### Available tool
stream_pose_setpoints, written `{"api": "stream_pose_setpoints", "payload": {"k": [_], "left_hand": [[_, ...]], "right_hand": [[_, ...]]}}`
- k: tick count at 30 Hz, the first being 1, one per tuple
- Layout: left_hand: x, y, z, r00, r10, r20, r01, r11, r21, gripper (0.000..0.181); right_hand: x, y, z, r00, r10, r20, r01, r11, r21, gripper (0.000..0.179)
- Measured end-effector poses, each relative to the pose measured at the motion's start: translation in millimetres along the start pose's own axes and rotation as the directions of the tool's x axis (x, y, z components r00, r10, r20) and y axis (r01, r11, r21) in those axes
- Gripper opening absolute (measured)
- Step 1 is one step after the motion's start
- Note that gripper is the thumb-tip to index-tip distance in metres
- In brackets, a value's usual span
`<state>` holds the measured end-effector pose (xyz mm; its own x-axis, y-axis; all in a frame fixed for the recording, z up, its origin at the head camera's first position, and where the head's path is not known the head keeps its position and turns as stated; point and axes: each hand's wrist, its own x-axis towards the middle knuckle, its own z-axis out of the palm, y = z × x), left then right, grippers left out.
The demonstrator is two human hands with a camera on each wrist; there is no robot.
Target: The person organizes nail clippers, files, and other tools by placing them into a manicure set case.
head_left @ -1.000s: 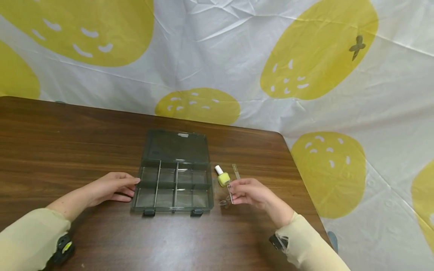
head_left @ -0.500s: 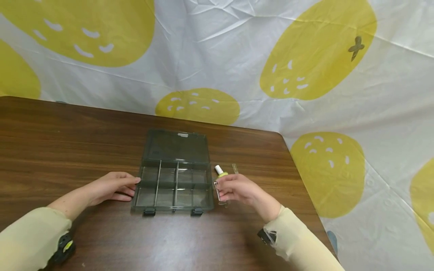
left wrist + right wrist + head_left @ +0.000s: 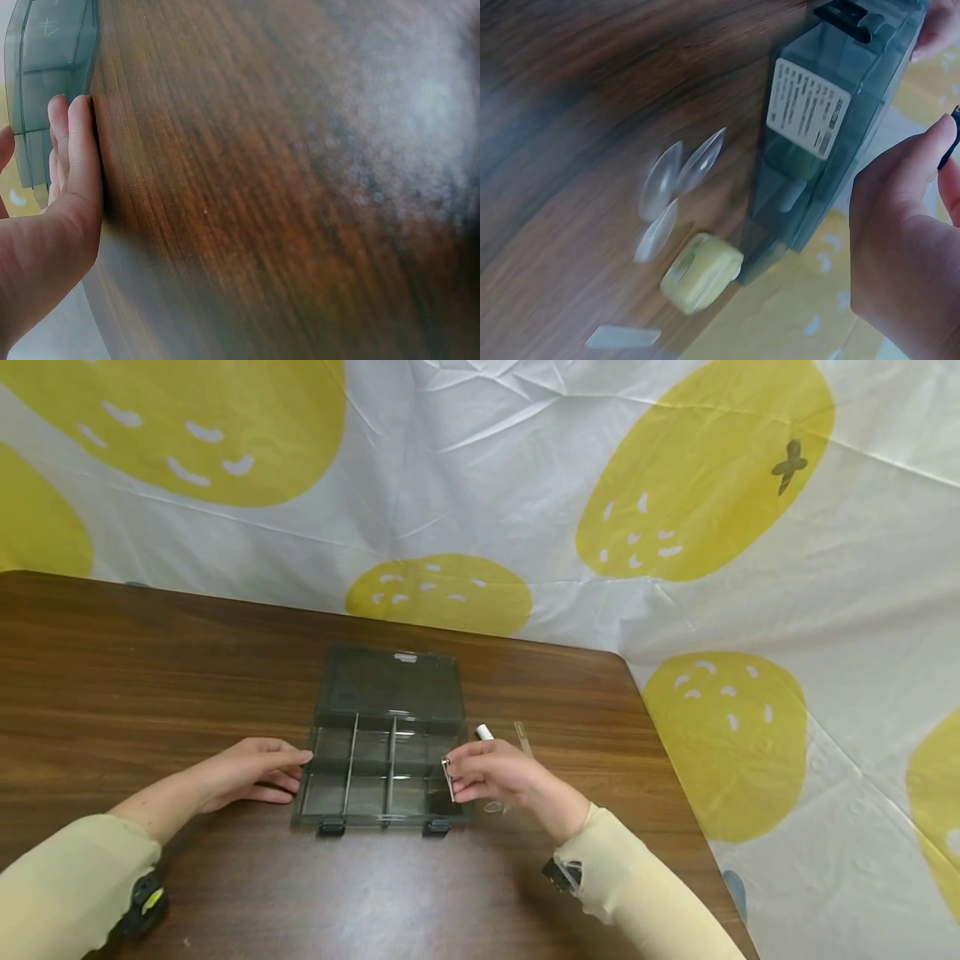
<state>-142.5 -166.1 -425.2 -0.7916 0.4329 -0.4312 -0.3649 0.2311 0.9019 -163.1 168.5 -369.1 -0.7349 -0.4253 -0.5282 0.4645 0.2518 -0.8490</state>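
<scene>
A translucent grey compartment box [image 3: 330, 795] lies with its lid [image 3: 390, 683] folded back. My left hand [image 3: 258, 771] rests at its left wall, fingers [image 3: 84, 150] nearly straight along the side. Over the front right compartment, my right hand [image 3: 495, 772] pinches a silver nail clipper [image 3: 449, 781] between thumb and fingers; only its dark edge shows in the right wrist view. Just right of the box is a yellow nail polish bottle [image 3: 703, 276] with a white cap [image 3: 483, 732], largely hidden behind my right hand in the head view.
Several clear, pointed oval pieces [image 3: 660, 180] and a thin flat strip [image 3: 522, 739] lie on the wooden table [image 3: 187, 652] right of the box. A printed label [image 3: 808, 109] is on the box's right wall. Behind hangs a white curtain [image 3: 480, 468] with yellow fruit shapes.
My right hand has carried the nail clipper leftward from beside the nail polish to over the box's right compartments. The left hand has stayed at the box's left side.
</scene>
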Motion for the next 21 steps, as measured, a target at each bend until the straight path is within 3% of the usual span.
{"api": "stream_pose_setpoints", "payload": {"k": [9, 21], "left_hand": [[-1.1, 0.8, -0.1, 1.0, -0.005, -0.007, 0.006, 1.0, 0.009, 0.052], [-0.5, 0.8, -0.5, 1.0, -0.007, -0.005, 0.007, 1.0, -0.007, 0.051]], "right_hand": [[14.3, -5, 22, 1.0, 0.007, 0.028, -0.007, 1.0, -0.001, 0.024], [26.7, -6, 50, 1.0, 0.013, 0.006, -0.013, 1.0, 0.02, 0.024]]}}
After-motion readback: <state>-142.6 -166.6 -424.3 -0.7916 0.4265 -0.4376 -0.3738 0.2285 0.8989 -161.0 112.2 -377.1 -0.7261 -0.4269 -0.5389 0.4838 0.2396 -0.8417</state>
